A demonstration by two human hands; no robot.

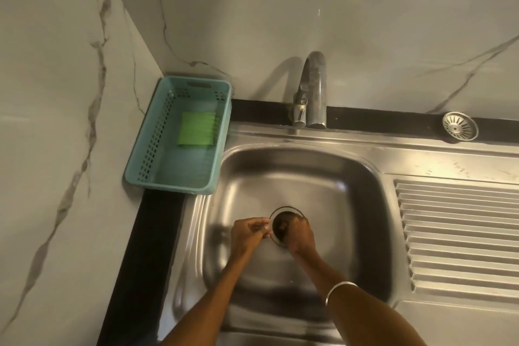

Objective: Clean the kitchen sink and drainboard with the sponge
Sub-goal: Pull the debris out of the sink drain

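Observation:
The steel sink [297, 166] has a dark open drain [278, 223] in the floor of its basin. Both my hands are down in the basin at that drain. My left hand [251, 230] lies at the drain's left rim, fingers curled, with nothing visible in them. My right hand [299, 233] covers the drain's right side, and its fingertips dip into the opening, out of sight. The green sponge [196, 128] lies untouched in a teal plastic basket [140, 160] at the back left corner. The ribbed drainboard [460, 233] stretches to the right of the basin.
A curved steel faucet [311, 90] stands behind the basin. A round metal drain strainer [460, 125] lies on the black counter strip at the back right. Marble-patterned walls close the left and the back. A white bangle [338, 291] is on my right wrist.

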